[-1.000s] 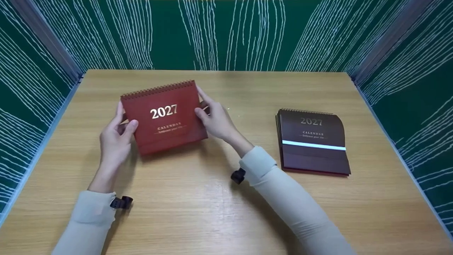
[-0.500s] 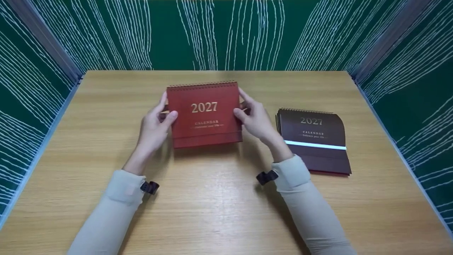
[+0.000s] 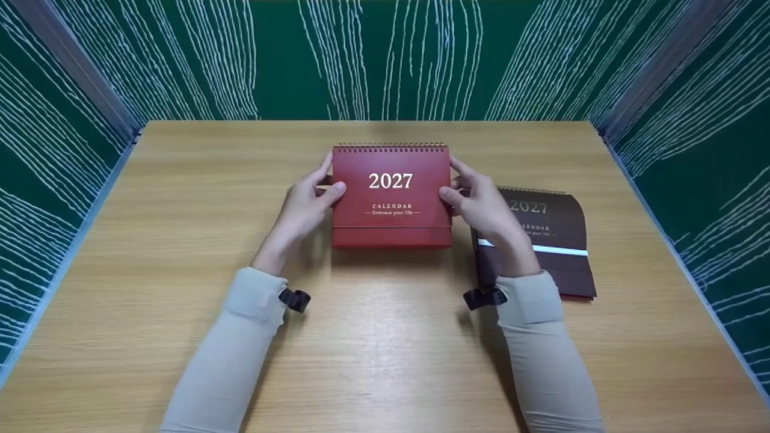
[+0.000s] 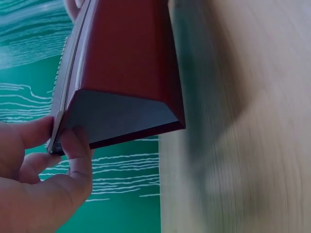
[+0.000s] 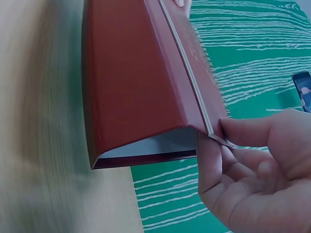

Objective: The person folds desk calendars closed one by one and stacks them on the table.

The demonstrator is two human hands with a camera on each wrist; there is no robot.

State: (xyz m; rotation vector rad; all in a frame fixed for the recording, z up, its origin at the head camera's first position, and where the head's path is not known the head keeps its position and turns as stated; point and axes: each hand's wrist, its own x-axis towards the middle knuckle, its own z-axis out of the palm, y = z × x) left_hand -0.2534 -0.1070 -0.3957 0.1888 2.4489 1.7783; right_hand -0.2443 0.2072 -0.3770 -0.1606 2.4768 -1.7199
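A red desk calendar (image 3: 391,195) with a spiral binding along its top edge faces me in the head view, gold "2027" lettering level. My left hand (image 3: 301,210) pinches its left edge, thumb on the front cover. On the opposite edge, my right hand (image 3: 490,210) grips it the same way. Both wrist views show the calendar's stand folded out into a hollow wedge, with fingers of the left hand (image 4: 53,184) and right hand (image 5: 262,170) behind the cover pages. A shadow falls on the table below it; whether its base touches the wood I cannot tell.
A dark brown 2027 calendar (image 3: 556,270) with a pale band lies at the right, partly covered by my right forearm. The wooden table (image 3: 385,361) is bordered by green walls (image 3: 289,60) with white streaks.
Both hands have carried the red calendar rightward to the middle of the table. Its earlier tilt has straightened to level. The brown calendar has stayed in place.
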